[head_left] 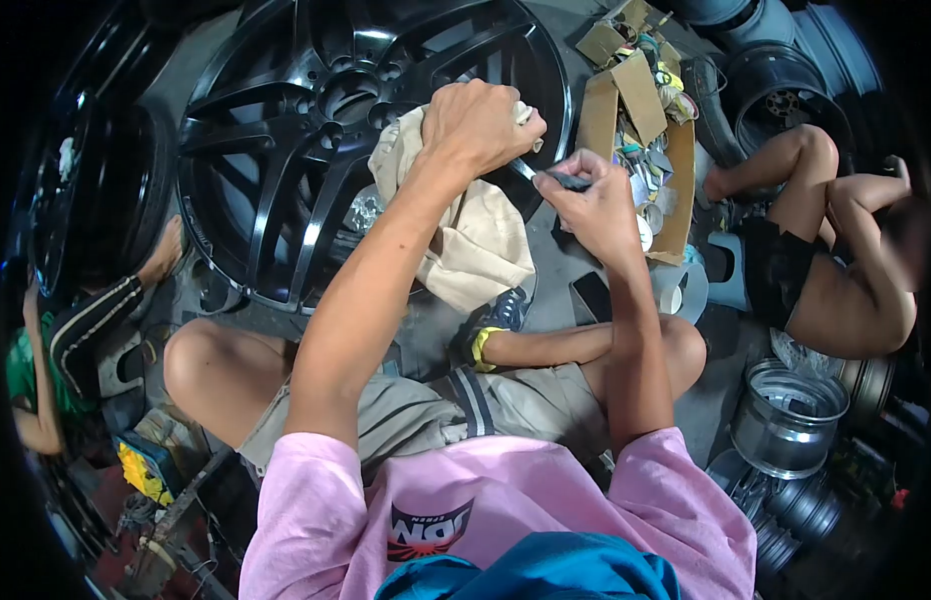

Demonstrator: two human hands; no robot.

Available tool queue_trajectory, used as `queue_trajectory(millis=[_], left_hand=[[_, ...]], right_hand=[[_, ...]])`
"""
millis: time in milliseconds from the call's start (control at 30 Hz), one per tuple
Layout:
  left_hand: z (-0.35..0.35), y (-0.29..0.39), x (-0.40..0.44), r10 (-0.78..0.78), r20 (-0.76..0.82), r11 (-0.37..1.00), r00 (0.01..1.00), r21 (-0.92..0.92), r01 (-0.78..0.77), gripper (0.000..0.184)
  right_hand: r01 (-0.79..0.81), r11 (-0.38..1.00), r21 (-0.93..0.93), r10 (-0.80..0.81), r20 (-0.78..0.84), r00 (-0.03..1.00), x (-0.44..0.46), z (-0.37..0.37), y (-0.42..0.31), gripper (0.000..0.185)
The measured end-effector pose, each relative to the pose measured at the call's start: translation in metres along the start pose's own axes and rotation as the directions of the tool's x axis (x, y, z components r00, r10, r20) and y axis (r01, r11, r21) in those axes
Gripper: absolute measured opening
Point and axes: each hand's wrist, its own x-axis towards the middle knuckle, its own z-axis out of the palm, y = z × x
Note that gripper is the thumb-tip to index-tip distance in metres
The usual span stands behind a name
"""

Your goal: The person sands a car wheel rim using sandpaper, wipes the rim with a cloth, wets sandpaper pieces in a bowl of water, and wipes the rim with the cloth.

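The left hand [476, 125] clutches a beige cloth [478, 245] against the black wheel [351, 95]; the right hand's fingers [576, 165] pinch a small dark piece [572, 182] beside an open cardboard box [676, 190]. Upside-down shirt lettering is only partly legible.

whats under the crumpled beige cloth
Part of a glossy black spoked wheel, which shows beside the cloth; anything else beneath it is covered and cannot be seen.
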Motion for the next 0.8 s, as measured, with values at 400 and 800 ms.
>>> queue_trajectory(millis=[400, 800], left_hand=[[0.001, -0.002, 0.001, 0.016, -0.005, 1.000, 1.000, 0.009, -0.016, 0.048], [0.006, -0.001, 0.000, -0.007, -0.068, 1.000, 0.998, -0.001, 0.007, 0.046]], right_hand=[[-0.115, 0.991, 0.071, 0.112, 0.039, 0.993, -0.004, -0.005, -0.003, 0.028], [-0.074, 0.993, 0.097, 0.076, -0.017, 0.997, 0.001, 0.000, -0.005, 0.026]])
